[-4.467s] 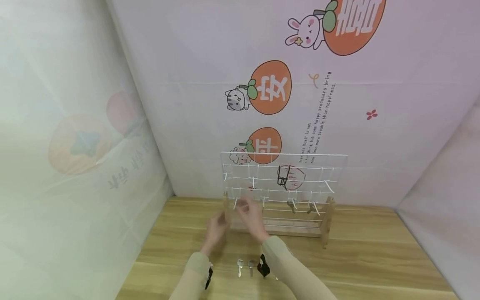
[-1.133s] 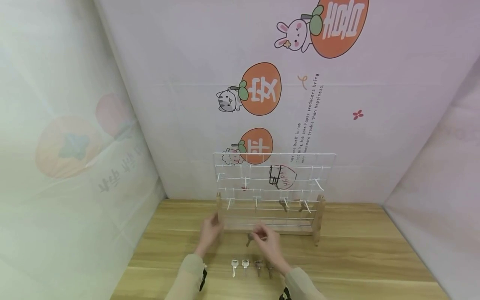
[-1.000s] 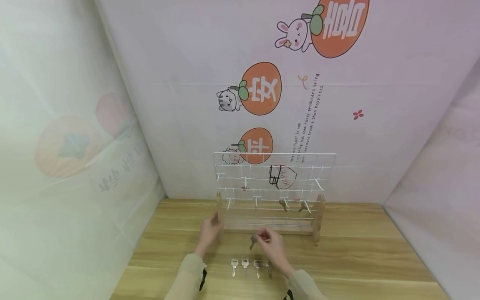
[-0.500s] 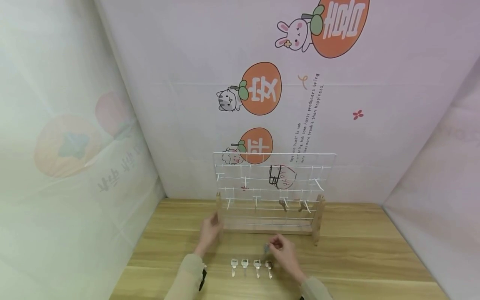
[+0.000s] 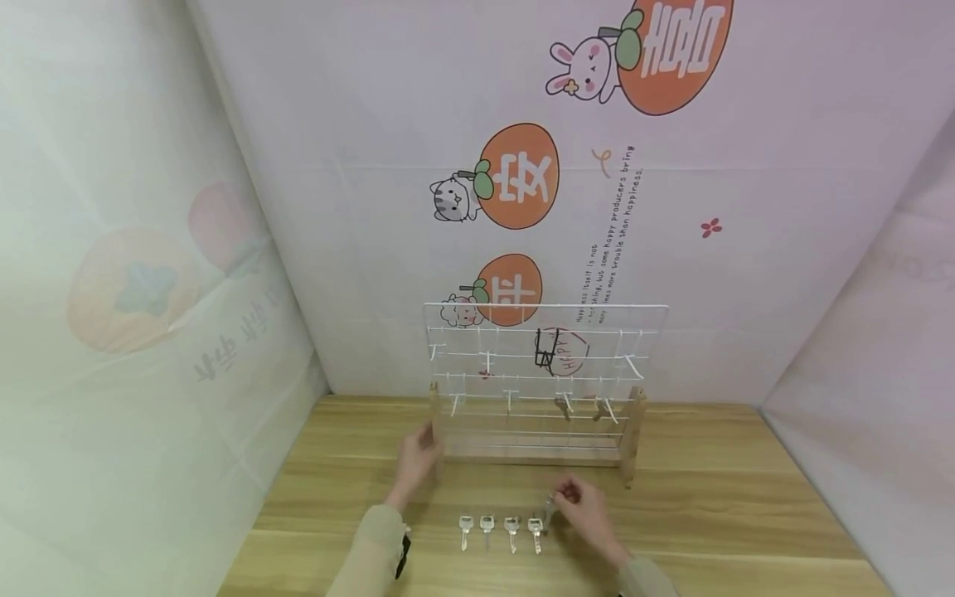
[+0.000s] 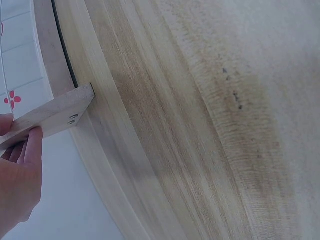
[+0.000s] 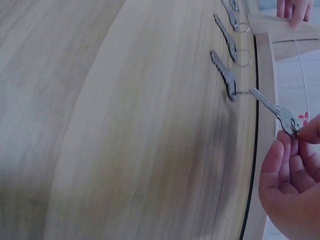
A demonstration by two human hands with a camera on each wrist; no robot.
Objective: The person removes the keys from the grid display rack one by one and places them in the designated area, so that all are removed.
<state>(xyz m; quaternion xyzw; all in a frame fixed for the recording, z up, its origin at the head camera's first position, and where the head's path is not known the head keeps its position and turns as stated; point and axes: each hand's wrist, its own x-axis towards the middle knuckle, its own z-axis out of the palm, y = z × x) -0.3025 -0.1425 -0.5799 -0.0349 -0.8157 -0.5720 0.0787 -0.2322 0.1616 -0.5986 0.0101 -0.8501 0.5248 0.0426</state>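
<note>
The silver metal key [image 7: 286, 119] was in the person's right hand [image 5: 585, 510], clamped by its head between thumb and fingertips, low over the light wood-grain table [image 5: 731, 497] and just beside the right end of a row of four silver keys [image 5: 511, 526]. Its blade pointed away from the fingers, toward the nearest key of that row; whether it touched the table could not be told. The work looked partway along: two dull metal keys [image 5: 563, 408] hung at the lower white hooks [image 5: 611, 411] of the white wire-grid rack [image 5: 548, 306], while four lay on the table. The leftmost lower hook [image 5: 455, 406] showed no key; its neighbour was too unclear to judge. The right hand reached in from the lower right, its other fingers curled toward the palm. The left hand [image 5: 418, 460] stretched farther forward and gripped the rack's pale wooden left upright [image 6: 60, 116], thumb on one side and fingers on the other.
</note>
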